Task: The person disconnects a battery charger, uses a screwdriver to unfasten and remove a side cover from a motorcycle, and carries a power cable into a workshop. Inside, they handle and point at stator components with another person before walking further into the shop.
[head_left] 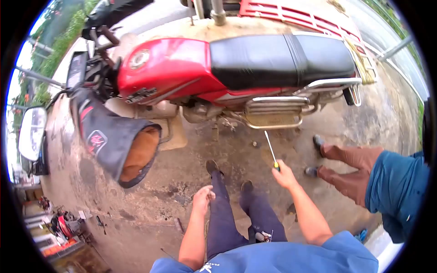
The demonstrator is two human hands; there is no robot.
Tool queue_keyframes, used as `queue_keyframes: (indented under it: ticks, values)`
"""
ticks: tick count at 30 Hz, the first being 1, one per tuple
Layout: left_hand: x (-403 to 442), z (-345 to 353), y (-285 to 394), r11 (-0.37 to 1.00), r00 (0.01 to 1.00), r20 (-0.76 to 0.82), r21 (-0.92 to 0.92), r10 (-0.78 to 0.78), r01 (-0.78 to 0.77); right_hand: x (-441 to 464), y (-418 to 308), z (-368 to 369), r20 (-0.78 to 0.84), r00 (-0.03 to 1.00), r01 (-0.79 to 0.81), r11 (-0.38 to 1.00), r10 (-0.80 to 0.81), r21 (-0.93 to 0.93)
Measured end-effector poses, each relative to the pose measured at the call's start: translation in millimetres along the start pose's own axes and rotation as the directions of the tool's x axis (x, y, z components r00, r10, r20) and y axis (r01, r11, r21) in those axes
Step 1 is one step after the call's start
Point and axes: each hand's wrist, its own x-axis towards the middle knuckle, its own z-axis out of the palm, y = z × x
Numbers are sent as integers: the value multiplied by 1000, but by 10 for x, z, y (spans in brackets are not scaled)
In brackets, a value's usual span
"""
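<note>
My right hand (pixel 284 174) is closed around the handle of a screwdriver (pixel 271 149). Its handle shows yellow and dark, and the long metal shaft points up toward the motorcycle's side. My left hand (pixel 203 199) hangs above my left leg with its fingers curled in, and I see nothing in it. Before me stands a red motorcycle (pixel 168 63) with a long black seat (pixel 255 59). The screwdriver tip appears just below the metal side rack (pixel 275 113) in view; whether they touch, I cannot tell.
A dark handlebar cover (pixel 109 132) with a brown lining juts out at left, near a mirror (pixel 33 132). Close on the right stands another person (pixel 396 182). Red metal railings (pixel 296 16) lie behind the motorcycle. Stained concrete floor (pixel 136 207) surrounds my feet.
</note>
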Motion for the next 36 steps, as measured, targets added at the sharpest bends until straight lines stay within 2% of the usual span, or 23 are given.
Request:
queue_keyframes:
  ticks: [2, 3, 4, 5, 6, 8, 9, 11, 12, 13, 14, 15, 16, 17, 19, 22, 24, 26, 27, 31, 33, 35, 36]
  values:
    - [-565, -344, 32, 953, 992, -118, 291, -45, 78, -492, 701, 99, 118, 977, -160, 977, 177, -139]
    - [-802, -574, -52, 906, 981, -184, 401, -67, 137, -818, 646, 21, 114, 964, -200, 940, 238, -277]
    - [-1092, -741, -96, 877, 968, -244, 450, -57, 166, -986, 1349, 113, 153, 963, -157, 923, 222, -353]
    - [-1381, -887, -174, 846, 952, -302, 493, -52, 202, -1159, 1685, 73, 219, 942, -156, 908, 256, -389]
    - [-1674, -1109, -411, 872, 941, -335, 449, -39, 196, -1436, 1076, -217, 287, 833, -354, 854, 473, -380]
    - [-2080, -1366, -522, 912, 925, -379, 377, -10, 164, -1520, 1442, -352, 375, 695, -343, 742, 613, -576]
    - [-2349, -1422, -646, 935, 897, -438, 294, -55, 200, -1492, 1657, -373, 383, 701, -269, 721, 601, -639]
    - [-2958, -1463, -1200, 976, 833, -532, 57, -149, 212, -1416, 1242, -645, 429, 674, -62, 625, 601, -778]
    - [-3169, -1518, -1561, 980, 807, -571, 19, -150, 196, -1133, 2074, -627, 507, 800, 143, 718, 321, -681]
    - [-3431, -1498, -1864, 992, 794, -602, 21, -85, 121, -1246, 1297, -628, 483, 776, 8, 759, 406, -651]
    - [-3672, -1404, -2017, 985, 747, -659, 56, -85, 162, -1476, 68, -617, 455, 745, -131, 776, 487, -617]
    - [-3835, -1388, -2291, 986, 739, -663, 5, -123, 168, -1322, 141, -517, 451, 796, -107, 828, 403, -550]
    - [-4050, -1277, -2432, 984, 724, -671, -55, -164, 172, -933, 616, -482, 500, 813, -22, 874, 298, -485]
    - [-4287, -1086, -2774, 978, 698, -685, -123, -207, 170, -952, 311, -378, 491, 782, -214, 906, 383, -364]
    - [-4377, -1074, -3191, 966, 709, -663, -82, -238, 247, -887, -128, -54, 508, 813, -97, 927, 284, -363]
    - [-4570, -737, -4135, 975, 702, -679, -104, -215, 198, -1179, -799, 401, 554, 814, -6, 958, 172, -288]
    - [-4724, -559, -4583, 965, 706, -660, -217, -257, 148, -1446, -1098, 758, 603, 782, -4, 968, 160, -251]
    - [-4887, -365, -4950, 942, 724, -611, -283, -321, 179, -1657, -1226, 1094, 703, 712, 296, 909, -4, -294]
    - [-4985, -296, -5104, 929, 714, -608, -327, -347, 173, -1739, -1251, 1217, 776, 623, 465, 845, -99, -266]
    - [-5407, -180, -5329, 847, 695, -608, -531, -385, 4, -2313, -1473, 1779, 857, 511, 650, 683, -68, -333]
    - [-5606, -184, -5478, 819, 604, -660, -573, -447, -20, -2579, -1558, 2076, 872, 488, 613, 723, -29, -319]
    - [-5659, -286, -5594, 777, 579, -649, -628, -493, -42, -3072, -1828, 2309, 872, 479, 477, 805, 98, -353]
    - [-5671, -374, -5635, 736, 554, -638, -674, -535, -64, -3135, -1825, 2481, 878, 468, 485, 802, 100, -350]
